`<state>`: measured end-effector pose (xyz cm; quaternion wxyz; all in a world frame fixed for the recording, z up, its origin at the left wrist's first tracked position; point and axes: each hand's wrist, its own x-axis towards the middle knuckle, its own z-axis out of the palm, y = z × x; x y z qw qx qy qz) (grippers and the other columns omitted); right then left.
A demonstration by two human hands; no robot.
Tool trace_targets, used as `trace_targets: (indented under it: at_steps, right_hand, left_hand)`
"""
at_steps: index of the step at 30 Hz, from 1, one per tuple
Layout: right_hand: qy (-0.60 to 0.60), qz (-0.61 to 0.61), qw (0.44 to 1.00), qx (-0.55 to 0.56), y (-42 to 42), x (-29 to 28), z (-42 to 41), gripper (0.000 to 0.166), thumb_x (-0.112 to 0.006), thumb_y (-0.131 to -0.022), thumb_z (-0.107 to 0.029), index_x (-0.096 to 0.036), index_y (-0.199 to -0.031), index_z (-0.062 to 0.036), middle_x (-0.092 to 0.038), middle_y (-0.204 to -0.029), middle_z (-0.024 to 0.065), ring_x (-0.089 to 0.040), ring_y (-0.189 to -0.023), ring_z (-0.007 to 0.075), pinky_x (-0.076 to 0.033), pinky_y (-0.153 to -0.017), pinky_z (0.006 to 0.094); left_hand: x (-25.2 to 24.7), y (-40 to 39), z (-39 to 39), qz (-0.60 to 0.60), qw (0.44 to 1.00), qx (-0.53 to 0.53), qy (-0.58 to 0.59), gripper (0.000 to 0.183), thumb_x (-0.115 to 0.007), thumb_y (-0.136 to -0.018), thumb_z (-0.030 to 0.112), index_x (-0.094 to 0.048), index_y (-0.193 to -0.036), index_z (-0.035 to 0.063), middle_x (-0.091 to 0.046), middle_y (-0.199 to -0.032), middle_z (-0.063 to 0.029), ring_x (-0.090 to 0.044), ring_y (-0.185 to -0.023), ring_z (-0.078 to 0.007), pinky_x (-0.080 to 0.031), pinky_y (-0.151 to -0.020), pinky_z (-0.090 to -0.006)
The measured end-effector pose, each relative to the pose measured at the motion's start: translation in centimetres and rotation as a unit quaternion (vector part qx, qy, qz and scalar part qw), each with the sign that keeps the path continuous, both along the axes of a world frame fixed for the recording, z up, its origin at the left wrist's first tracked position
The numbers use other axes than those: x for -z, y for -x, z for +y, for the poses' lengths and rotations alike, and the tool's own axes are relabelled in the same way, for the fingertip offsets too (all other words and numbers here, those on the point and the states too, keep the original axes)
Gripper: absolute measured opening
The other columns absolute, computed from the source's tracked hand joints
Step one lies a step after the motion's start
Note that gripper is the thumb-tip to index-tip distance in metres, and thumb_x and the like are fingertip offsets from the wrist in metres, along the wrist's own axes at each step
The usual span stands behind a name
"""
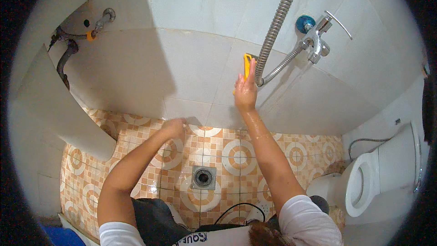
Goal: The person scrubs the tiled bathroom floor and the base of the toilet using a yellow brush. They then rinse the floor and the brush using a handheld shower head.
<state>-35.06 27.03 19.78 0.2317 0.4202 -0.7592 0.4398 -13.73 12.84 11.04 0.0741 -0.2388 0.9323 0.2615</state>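
My right hand (pixel 245 94) is raised against the tiled wall (pixel 191 65). It holds a yellow-handled tool (pixel 247 66) whose dark flat head lies partly behind a flexible metal shower hose (pixel 275 30); whether it is a scraper or a brush is unclear. Water beads and suds cling to my right wrist. Low on the left, my left hand (pixel 174 127) is curled close to the foot of the wall, above the patterned floor tiles (pixel 235 157). Its fingers are mostly hidden, so anything inside them cannot be made out.
Water runs from a chrome tap (pixel 315 42) right of the hose. A square floor drain (pixel 203 177) lies between my knees. At the right stands a white toilet (pixel 362 188); at the left, a white basin pedestal (pixel 68 106) with pipes behind it. A black cable (pixel 239 204) loops near my lap.
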Motion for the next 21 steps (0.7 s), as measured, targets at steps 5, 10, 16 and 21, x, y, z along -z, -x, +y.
trace_targets:
  at_steps: [5, 10, 16, 21]
  right_hand:
    - [-0.131, -0.124, 0.984, -0.015, -2.3, 7.2, 4.2, 0.053, -0.047, -0.091, -0.010, -0.025, -0.139, -0.0029, -0.045, -0.130, 0.0227, -0.045, -0.117, 0.0372, -0.041, -0.093, 0.0412]
    - [0.030, 0.005, 0.999, -0.045, 1.4, -0.1, 3.6, 0.057, -0.045, -0.091, -0.009, -0.020, -0.142, -0.0079, -0.040, -0.137, 0.0179, -0.046, -0.120, 0.0319, -0.037, -0.097, 0.0360]
    - [-0.134, 0.019, 0.990, -0.040, 0.8, 2.9, 5.7, 0.058, -0.048, -0.089, -0.006, -0.021, -0.141, -0.0061, -0.040, -0.135, 0.0207, -0.051, -0.113, 0.0347, -0.045, -0.088, 0.0355]
    - [-0.005, 0.099, 0.994, -0.046, -2.0, -0.6, -0.1, 0.060, -0.049, -0.088, -0.006, -0.021, -0.141, -0.0089, -0.042, -0.135, 0.0165, -0.054, -0.108, 0.0376, -0.048, -0.083, 0.0379]
  left_hand:
    - [-1.3, 2.0, -2.3, 0.119, 0.992, -0.049, 0.002, 0.036, -0.063, -0.081, 0.026, -0.060, -0.106, 0.0008, -0.064, -0.101, -0.0182, -0.061, -0.094, -0.0330, -0.048, -0.080, -0.0401]
    - [-0.4, 0.6, -4.9, 0.162, 0.986, -0.045, -0.009, 0.033, -0.061, -0.082, 0.026, -0.061, -0.103, 0.0006, -0.064, -0.099, -0.0176, -0.061, -0.092, -0.0327, -0.048, -0.080, -0.0396]
    - [-1.1, 1.2, -4.9, 0.133, 0.991, -0.029, 0.006, 0.032, -0.060, -0.083, 0.027, -0.060, -0.099, -0.0002, -0.064, -0.093, -0.0189, -0.061, -0.086, -0.0347, -0.047, -0.077, -0.0423]
    - [1.0, 0.5, -6.3, 0.151, 0.986, -0.059, 0.024, 0.026, -0.058, -0.082, 0.026, -0.061, -0.090, 0.0016, -0.063, -0.089, -0.0192, -0.060, -0.084, -0.0359, -0.046, -0.073, -0.0444]
